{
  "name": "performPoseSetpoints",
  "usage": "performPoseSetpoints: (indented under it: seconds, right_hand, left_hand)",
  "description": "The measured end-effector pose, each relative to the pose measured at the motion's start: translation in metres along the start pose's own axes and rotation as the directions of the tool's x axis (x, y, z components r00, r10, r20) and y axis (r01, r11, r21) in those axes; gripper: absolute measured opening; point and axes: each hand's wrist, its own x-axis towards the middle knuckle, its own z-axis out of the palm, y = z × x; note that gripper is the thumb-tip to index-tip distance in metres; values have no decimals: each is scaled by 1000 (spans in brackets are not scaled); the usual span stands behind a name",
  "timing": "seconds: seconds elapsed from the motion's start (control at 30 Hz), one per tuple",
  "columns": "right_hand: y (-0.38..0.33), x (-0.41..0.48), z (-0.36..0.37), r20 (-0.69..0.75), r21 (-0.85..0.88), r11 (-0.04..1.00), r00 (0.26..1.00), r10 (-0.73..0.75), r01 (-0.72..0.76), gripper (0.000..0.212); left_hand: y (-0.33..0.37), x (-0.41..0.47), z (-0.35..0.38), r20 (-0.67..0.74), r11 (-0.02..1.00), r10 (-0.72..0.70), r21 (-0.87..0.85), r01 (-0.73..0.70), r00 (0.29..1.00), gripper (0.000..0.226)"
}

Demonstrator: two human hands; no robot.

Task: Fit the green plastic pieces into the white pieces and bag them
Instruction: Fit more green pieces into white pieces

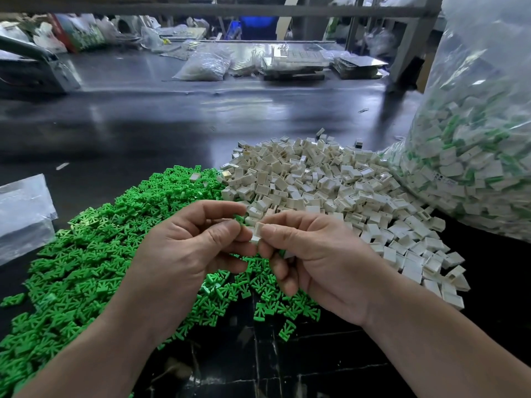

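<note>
The bag (pixel 474 156) at right holds joined pieces; your left hand (pixel 186 248) pinches 1 green piece (pixel 239 218), your right hand (pixel 324 254) 1 white piece (pixel 256 232), perhaps hiding another.

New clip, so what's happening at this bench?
A person is assembling small parts by hand. The left hand pinches a green piece, the right hand a white piece, close together over the green pile. The white pile lies beyond; a clear bag at right holds white-and-green pieces.
</note>
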Motion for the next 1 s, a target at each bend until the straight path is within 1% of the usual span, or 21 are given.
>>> performPoseSetpoints:
  seconds: [0.07,0.1,0.17,0.2,0.23,0.3,0.37,0.47,0.57,0.67,0.77,0.87,1.0]
  right_hand:
    - [-1,-1,0,11,-17,1000,1000,-6,6,9]
    - [-1,-1,0,11,-41,999,1000,-16,17,8]
    - [-1,-2,0,8,-106,993,999,-41,41,7]
    - [0,-3,0,6,-138,989,999,-51,52,8]
    - [0,-3,1,4,-170,984,998,-61,61,9]
    - [1,-4,2,4,-226,971,997,-81,80,11]
    - [1,-5,2,15,-253,962,995,-102,103,12]
    - [0,-5,2,32,-272,953,991,-134,137,12]
    - [1,-5,2,28,-309,937,986,-165,166,11]
    - [1,-6,3,33,-341,919,980,-198,197,12]
    - [2,-7,3,36,-352,912,977,-210,209,14]
    - [1,-7,3,39,-353,913,978,-206,206,13]
    - [1,-7,2,39,-370,906,978,-206,205,13]
  left_hand:
    - [0,-1,0,-58,997,56,55,-53,997,14]
    - [-1,-2,-1,-79,987,96,133,-85,992,14]
    - [0,-3,-3,-103,952,137,289,-102,985,21]
    - [0,-3,-4,-109,948,129,305,-90,986,26]
    - [-1,-3,-4,-104,962,107,262,-77,989,28]
    - [0,-3,-1,-82,995,48,89,-41,995,23]
    - [0,-2,1,-59,1000,19,6,-18,998,19]
    - [-1,-3,3,-26,1000,11,13,-10,1000,19]
    - [-1,-3,1,-31,999,24,41,-23,999,15]
    - [-2,-4,0,-33,992,60,110,-56,998,22]
    - [-2,-5,1,-39,988,80,136,-74,996,22]
    - [0,-5,2,-36,987,77,143,-71,996,22]
    - [3,-7,2,9,992,44,114,-45,999,23]
